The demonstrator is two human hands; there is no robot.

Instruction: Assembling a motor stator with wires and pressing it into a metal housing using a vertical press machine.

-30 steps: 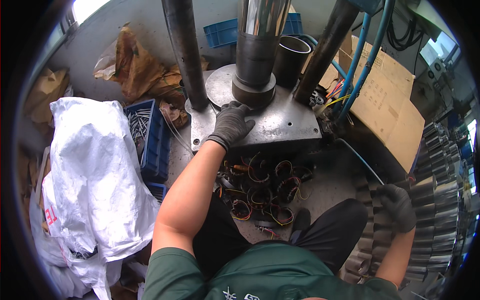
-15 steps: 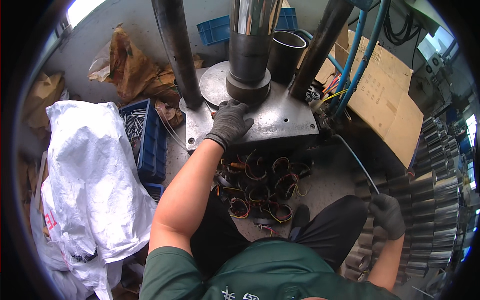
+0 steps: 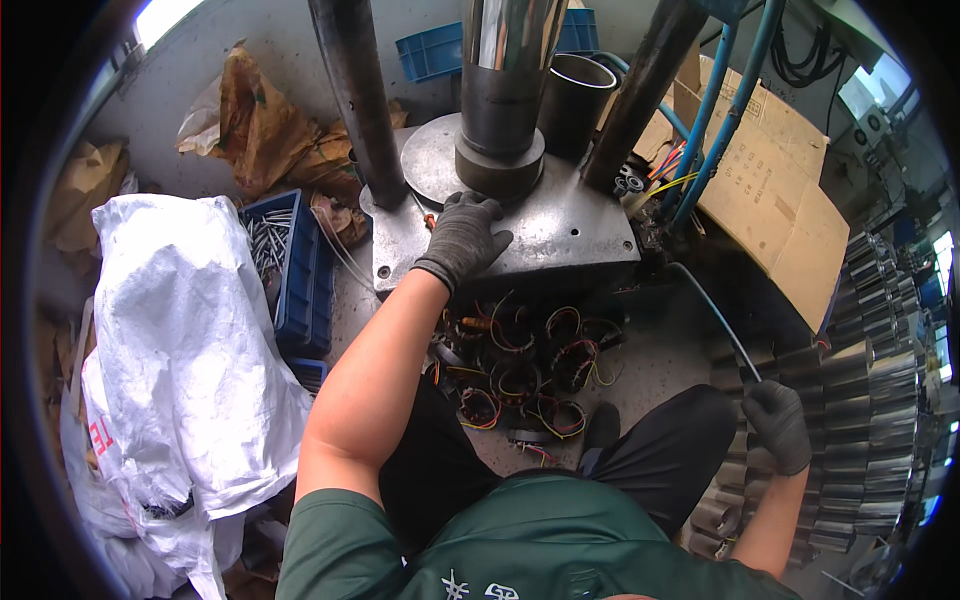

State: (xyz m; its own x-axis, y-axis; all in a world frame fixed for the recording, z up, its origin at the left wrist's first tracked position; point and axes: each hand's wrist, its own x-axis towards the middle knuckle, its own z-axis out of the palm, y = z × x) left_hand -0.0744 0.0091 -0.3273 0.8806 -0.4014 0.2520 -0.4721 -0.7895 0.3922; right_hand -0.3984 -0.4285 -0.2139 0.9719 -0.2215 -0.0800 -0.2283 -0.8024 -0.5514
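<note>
My left hand (image 3: 464,240), in a dark grey glove, lies on the steel bed (image 3: 545,235) of a press. Its fingertips are at the front rim of a round metal plate (image 3: 428,165), with the thumb spread to the right; the hand looks open. On that plate, under the shiny press ram (image 3: 500,110), sits a thick metal collar (image 3: 497,170). A small orange piece (image 3: 431,221) shows beside the fingers. At the right, my gloved right hand (image 3: 778,425) is closed around the lower end of a long bent metal lever (image 3: 715,310).
Several wire-wound motor stators (image 3: 515,380) with coloured leads lie on the floor between my legs and the press. Left are a white sack (image 3: 190,370) and a blue crate (image 3: 305,280) of metal shafts. Stacked metal cylinders (image 3: 850,430) and a cardboard sheet (image 3: 770,190) stand right.
The view has shifted slightly. My left hand stays at the plate's rim, and the right hand keeps its hold on the lever, whose lower end sits a touch further right.
</note>
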